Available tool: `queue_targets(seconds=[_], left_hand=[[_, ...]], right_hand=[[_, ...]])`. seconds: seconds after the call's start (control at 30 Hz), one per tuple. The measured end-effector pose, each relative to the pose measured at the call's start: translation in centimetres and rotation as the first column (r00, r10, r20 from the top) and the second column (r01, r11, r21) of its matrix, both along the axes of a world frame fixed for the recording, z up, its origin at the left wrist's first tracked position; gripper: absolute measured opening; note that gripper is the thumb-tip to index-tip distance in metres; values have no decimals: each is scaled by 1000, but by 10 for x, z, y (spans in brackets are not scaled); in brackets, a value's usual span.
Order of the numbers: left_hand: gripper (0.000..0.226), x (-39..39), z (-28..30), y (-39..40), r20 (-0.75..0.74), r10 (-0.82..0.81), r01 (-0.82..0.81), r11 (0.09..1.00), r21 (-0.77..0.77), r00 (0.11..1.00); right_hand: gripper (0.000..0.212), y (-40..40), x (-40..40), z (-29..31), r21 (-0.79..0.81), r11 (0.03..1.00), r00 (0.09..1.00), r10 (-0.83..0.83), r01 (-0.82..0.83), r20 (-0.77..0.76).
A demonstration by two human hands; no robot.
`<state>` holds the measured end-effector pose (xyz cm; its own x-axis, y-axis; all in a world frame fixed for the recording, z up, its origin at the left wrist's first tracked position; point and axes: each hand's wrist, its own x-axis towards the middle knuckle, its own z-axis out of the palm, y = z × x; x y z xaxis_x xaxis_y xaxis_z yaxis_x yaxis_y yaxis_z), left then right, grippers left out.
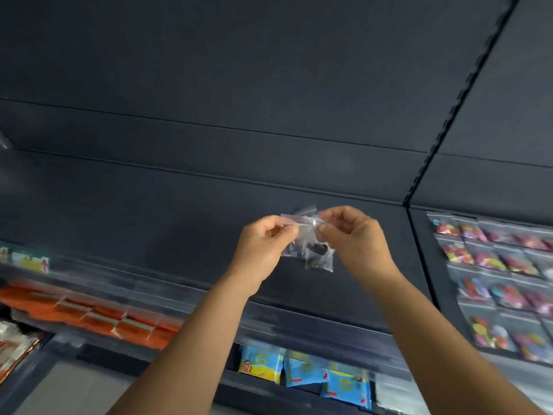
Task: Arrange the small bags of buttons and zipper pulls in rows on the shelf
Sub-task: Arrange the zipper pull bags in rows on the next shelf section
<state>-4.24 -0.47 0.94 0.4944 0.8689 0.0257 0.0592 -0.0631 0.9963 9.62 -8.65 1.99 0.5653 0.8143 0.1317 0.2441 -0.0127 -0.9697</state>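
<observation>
Up front in the head view, left hand (263,244) and right hand (350,235) both pinch the top edge of small clear bags (311,244) with dark pieces inside, fingers curled, bags held in the air before the dark shelf (209,220). Rows of bags of colourful buttons (496,280) lie on the shelf section at right. Orange packets (98,316) and blue packets (305,372) sit lower, blurred.

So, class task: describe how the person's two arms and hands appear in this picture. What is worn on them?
Both forearms are bare right down to the frame's bottom edge: no sleeves, gloves or watch show. The left hand and right hand carry no visible rings or bracelets, though motion blur softens fine detail.
</observation>
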Motion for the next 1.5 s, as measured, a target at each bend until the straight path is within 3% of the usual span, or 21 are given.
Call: queue_targets(seconds=[0.27,0.63,1.17,1.5], left_hand=[[10,69,17,-54,70,-256,259,965,-35,964],[9,178,26,-189,24,-529,526,846,87,848],[10,317,33,-429,-8,-633,630,769,104,774],[7,399,14,-520,-4,-715,709,693,132,699]], right_hand=[[15,-82,43,17,1,956,955,-294,294,25],[19,-235,113,29,19,908,908,-419,419,-11],[12,-485,215,31,-14,750,742,-657,661,-133],[10,-577,272,16,-8,598,582,-783,802,-221]])
